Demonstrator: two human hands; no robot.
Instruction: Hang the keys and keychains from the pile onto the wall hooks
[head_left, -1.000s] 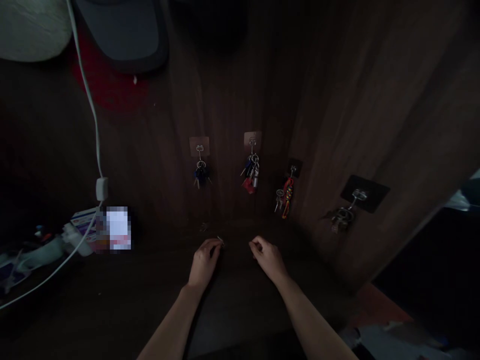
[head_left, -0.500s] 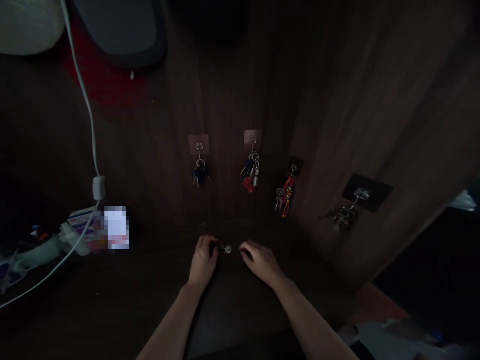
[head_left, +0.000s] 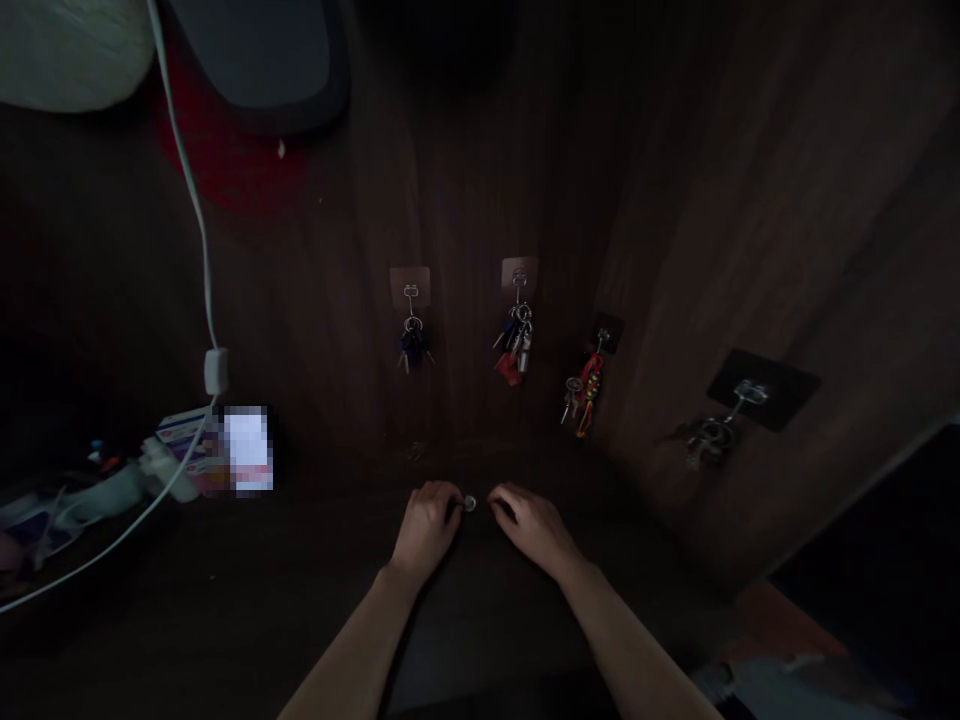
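Note:
A small silvery key [head_left: 470, 503] lies low over the dark wooden surface, between my two hands. My left hand [head_left: 426, 522] is closed, its thumb and fingertips pinching one end of the key; its round end sticks out to the right. Just right of the key, my right hand [head_left: 531, 527] is curled with thumb and forefinger drawn together. Whether anything sits in those right fingertips is too dark to tell. Behind the hands, a blue-headed key bunch [head_left: 412, 345] and a bunch with a red tag [head_left: 516, 345] hang from wall hooks.
Keys with a colourful braided cord [head_left: 591, 385] hang near the corner, and another key ring [head_left: 711, 438] on the right wall. A white cable [head_left: 201, 220] with an inline switch [head_left: 216, 371] runs down the left, past boxes [head_left: 187, 440] and a blurred bright patch.
My left hand has moved right and closed over more of the key, leaving only its round end showing. The right hand stays close to it. The whole view has shifted slightly.

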